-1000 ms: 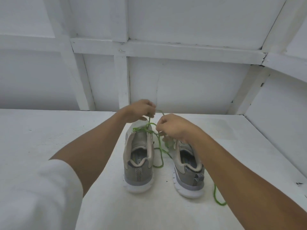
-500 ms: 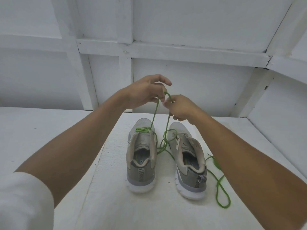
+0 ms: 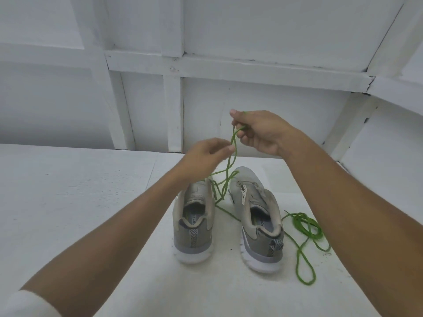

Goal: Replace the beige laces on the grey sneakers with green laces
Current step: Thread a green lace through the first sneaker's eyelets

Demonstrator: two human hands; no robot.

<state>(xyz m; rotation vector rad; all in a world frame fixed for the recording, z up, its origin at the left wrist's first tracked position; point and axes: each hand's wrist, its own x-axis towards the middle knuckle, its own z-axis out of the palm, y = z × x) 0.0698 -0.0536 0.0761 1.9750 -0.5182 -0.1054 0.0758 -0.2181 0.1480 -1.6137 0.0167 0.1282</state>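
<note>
R hand point(image 3: 263, 133) pinches green lace point(image 3: 229, 167) ends high, prob. evening them over the L shoe point(image 3: 193, 241). L hand point(image 3: 204, 157) fingers point(image 3: 225, 148) curl against strands; grip unclear.

left sneaker insole point(image 3: 193, 221): partial "RY F" | right sneaker insole point(image 3: 262, 223): partial "FO" | remaining letters hidden

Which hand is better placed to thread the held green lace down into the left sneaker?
Left, probably. The left hand sits lower, just above the left sneaker, fingertips at the held green lace. The right hand pinches it higher up.
</note>
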